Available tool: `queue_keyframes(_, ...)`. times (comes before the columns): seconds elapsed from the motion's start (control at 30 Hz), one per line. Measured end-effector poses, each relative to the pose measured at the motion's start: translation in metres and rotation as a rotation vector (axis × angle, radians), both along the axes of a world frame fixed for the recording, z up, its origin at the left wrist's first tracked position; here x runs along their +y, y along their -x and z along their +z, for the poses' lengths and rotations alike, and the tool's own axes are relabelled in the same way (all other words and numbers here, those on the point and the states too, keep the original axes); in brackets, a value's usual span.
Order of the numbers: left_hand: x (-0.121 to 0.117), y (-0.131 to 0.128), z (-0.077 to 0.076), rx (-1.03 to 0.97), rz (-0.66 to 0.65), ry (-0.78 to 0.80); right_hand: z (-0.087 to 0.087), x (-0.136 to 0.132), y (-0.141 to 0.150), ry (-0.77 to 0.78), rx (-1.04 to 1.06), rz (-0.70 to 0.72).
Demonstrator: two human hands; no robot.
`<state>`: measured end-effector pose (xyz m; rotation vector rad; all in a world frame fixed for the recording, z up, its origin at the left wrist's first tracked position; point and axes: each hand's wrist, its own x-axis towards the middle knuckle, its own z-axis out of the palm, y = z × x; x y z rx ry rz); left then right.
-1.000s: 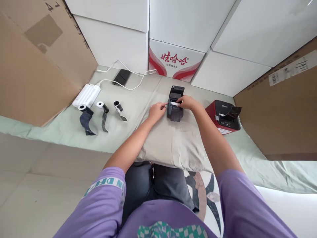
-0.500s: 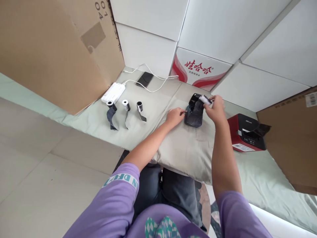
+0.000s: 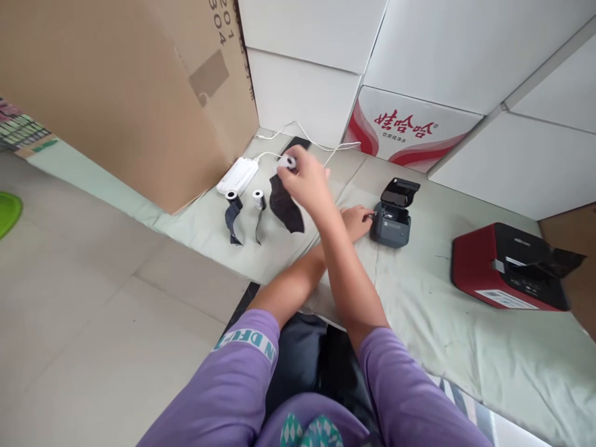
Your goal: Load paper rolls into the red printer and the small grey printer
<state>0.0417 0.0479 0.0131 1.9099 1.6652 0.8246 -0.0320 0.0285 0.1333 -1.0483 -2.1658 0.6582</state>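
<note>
My right hand (image 3: 310,180) crosses over my left forearm and pinches a small white-cored paper roll (image 3: 287,162). A wide dark strip of paper hangs from that roll above the cloth. To its left, two more paper rolls, one dark (image 3: 234,200) and one white (image 3: 259,198), stand with loose tails trailing toward me. My left hand (image 3: 357,222) is closed at the left side of a small dark portable printer (image 3: 392,231), its fingertips against the casing. The printer's lid (image 3: 400,191) is raised, and no roll shows in its bay.
A red and black printer (image 3: 507,267) stands at the right. Behind the rolls lie a white power bank (image 3: 237,176), a white cable (image 3: 344,146) and a partly covered black phone (image 3: 297,145). A large cardboard box (image 3: 139,93) and white cartons (image 3: 302,93) border the cloth-covered surface (image 3: 428,292).
My right hand has carried the paper roll leftward from the printer to beside the other rolls. The third standing roll is now hidden. My left hand stays at the printer; the view has shifted left.
</note>
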Motion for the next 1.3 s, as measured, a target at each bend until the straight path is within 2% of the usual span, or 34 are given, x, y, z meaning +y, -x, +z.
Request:
queue_keyframes(0.13, -0.001, 0.001, 0.000, -0.004, -0.026, -0.033, -0.012, -0.003, 0.032, 0.006, -0.214, -0.067)
queue_keyframes(0.37, -0.001, 0.002, -0.003, -0.012, -0.019, -0.031, -0.030, 0.000, 0.036, 0.019, -0.294, 0.008)
queue_keyframes(0.57, 0.000, 0.004, -0.006, -0.029, -0.050, -0.054, -0.047, -0.002, 0.042, 0.028, -0.458, 0.037)
queue_keyframes(0.73, -0.001, 0.005, -0.003, -0.016, -0.051, -0.040, -0.051, 0.001, 0.041, -0.030, -0.382, 0.071)
queue_keyframes(0.97, -0.001, 0.007, 0.000, -0.006, -0.073, -0.021, -0.048, -0.005, 0.052, -0.063, -0.419, 0.352)
queue_keyframes(1.2, -0.002, 0.008, 0.002, 0.000, -0.078, -0.018, -0.063, -0.007, 0.064, -0.163, -0.364, 0.321)
queue_keyframes(1.3, -0.004, 0.006, 0.003, 0.019, -0.071, -0.007, -0.059, -0.006, 0.065, -0.181, -0.226, 0.338)
